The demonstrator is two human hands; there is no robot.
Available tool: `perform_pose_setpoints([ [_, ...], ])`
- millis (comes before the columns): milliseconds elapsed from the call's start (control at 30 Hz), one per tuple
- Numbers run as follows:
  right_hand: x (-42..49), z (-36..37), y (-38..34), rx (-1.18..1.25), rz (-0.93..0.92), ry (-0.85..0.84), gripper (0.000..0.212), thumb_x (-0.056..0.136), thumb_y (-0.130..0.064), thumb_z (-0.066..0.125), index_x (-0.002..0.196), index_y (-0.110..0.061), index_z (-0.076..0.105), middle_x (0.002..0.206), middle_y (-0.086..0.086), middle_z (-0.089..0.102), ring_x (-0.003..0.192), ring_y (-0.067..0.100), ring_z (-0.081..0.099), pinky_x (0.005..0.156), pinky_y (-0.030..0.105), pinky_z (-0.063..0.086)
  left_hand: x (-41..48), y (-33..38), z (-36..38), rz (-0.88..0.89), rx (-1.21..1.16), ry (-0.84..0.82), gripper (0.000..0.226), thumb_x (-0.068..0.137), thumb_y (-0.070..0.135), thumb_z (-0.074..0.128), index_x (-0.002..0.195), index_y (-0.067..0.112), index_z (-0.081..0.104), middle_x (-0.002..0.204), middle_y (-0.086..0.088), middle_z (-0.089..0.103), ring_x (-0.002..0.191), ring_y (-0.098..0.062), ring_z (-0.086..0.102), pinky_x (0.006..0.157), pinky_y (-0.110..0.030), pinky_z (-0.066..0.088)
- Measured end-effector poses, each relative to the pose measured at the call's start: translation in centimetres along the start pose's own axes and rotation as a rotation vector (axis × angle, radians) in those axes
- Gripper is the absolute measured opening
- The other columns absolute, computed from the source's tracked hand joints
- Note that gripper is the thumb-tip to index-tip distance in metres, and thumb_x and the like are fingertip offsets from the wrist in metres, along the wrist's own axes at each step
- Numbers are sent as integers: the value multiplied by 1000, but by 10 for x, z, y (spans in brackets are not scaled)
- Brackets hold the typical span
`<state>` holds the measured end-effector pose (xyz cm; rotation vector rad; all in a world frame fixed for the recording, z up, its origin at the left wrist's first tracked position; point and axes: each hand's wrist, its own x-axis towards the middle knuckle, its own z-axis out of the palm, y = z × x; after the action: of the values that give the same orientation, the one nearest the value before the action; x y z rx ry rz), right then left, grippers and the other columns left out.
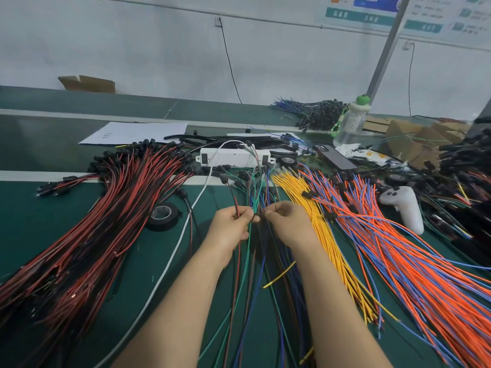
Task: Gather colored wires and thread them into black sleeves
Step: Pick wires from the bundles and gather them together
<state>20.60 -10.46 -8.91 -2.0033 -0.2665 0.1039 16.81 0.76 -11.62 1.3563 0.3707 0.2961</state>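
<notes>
A wire-harness assembly workshop, to judge by the long green-matted bench heaped with sorted bundles of colored wires (red-and-black, yellow, orange-and-blue), a roll of black tape, cardboard boxes and printed notice boards on the white wall.

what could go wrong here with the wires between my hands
1. The left hand and right hand pinch thin green, blue and red wires that run into a loose tangle; pulling may drag extra strands along.
2. The yellow wire bundle lies right beside the right hand, so strays could get mixed in.
</notes>
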Motion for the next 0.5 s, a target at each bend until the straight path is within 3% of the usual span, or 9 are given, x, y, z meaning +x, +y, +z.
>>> perform_pose_setpoints([
  [167, -1, 2, -3, -20, -26, 43, 10, 89, -11, 56, 85, -15, 65, 83, 0, 70, 75, 13, 59, 65, 23, 42, -3, 6, -1, -52, -157, -57, 17, 96, 4, 48, 83, 6, 60, 63, -1, 62, 35, 0, 29, 35, -12, 25],
  [300, -2, -1, -5, -63, -43, 9, 16, 89, -11, 55, 87, -12, 70, 86, 3, 73, 88, 19, 64, 82, 30, 50, -4, 8, -1, -83, -183, -79, 14, 96, 2, 46, 89, 5, 58, 49, 8, 52, 35, 0, 28, 34, -12, 23],
  [500, -6, -2, -5, -72, -63, -22, 12, 90, -19, 63, 86, -9, 69, 85, 3, 69, 81, 16, 60, 74, 26, 44, -4, 7, -2, -59, -133, -96, 9, 94, 5, 52, 88, 8, 59, 69, 0, 45, 36, 1, 29, 35, -11, 24],
])
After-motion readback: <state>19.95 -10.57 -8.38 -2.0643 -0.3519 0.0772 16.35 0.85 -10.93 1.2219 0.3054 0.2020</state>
